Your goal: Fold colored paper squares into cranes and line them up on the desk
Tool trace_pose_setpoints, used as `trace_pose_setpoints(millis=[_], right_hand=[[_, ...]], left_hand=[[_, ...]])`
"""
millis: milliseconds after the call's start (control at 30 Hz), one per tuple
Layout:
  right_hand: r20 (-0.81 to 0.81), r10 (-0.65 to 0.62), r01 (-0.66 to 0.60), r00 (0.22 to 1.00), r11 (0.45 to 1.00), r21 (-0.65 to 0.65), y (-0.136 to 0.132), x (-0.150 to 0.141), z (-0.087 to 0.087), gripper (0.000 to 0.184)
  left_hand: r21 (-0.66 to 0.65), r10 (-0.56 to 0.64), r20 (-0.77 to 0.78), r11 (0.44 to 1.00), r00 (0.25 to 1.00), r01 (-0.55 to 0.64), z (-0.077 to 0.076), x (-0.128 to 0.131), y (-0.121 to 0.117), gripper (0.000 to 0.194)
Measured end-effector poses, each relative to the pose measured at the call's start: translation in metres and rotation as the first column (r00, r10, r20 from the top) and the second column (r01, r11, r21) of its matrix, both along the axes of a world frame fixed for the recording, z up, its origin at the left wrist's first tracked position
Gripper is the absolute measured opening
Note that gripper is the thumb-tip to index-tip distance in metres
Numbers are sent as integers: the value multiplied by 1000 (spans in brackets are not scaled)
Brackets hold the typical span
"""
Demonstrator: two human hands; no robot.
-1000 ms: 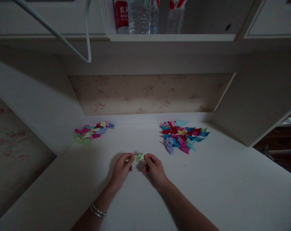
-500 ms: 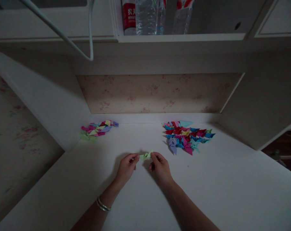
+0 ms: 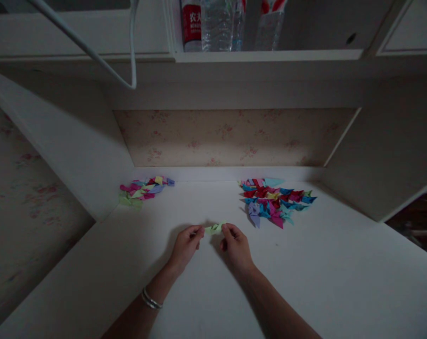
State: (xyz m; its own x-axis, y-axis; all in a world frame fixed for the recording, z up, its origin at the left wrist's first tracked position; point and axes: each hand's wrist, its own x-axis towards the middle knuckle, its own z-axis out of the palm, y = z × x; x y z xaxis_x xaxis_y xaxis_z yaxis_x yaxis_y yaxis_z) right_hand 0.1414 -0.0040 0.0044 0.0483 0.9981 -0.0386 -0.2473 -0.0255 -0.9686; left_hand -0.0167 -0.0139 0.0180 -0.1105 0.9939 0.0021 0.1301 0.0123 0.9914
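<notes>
Left hand (image 3: 185,246) and right hand (image 3: 236,246) each pinch, thumb to finger, one end of a pale green folded paper (image 3: 213,229) over the bench (image 3: 206,287), nearer than the heaped papers (image 3: 143,189) and rowed papers (image 3: 266,194). Shaping appears in hand; further adjustment calls for light, even tension.

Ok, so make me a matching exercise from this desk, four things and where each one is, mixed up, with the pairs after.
1. light green folded paper
2. silver bangles
3. red-labelled bottle
4. rows of folded paper

A. around the left wrist
B. on the tabletop, beyond the right hand
C. pinched in both hands
D. on the open shelf

Pairs: 1-C, 2-A, 3-D, 4-B
</notes>
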Motion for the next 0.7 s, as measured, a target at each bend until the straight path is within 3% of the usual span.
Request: trace_pose_setpoints(millis=[233,467,600,700], right_hand=[[36,-10,10,999,1000,0,0,3,-1,46],[87,18,-21,996,999,35,-9,15,1,44],[62,103,-103,993,995,-12,-8,38,2,45],[212,163,-166,964,986,-5,-3,61,2,39]], left_hand=[[32,-28,-60,999,998,29,-2,0,1,39],[287,25,-331,955,943,75,2,3,-6,24],[313,69,-350,948,934,47,13,13,-2,23],[343,51,-353,936,934,78,29,40,9,23]])
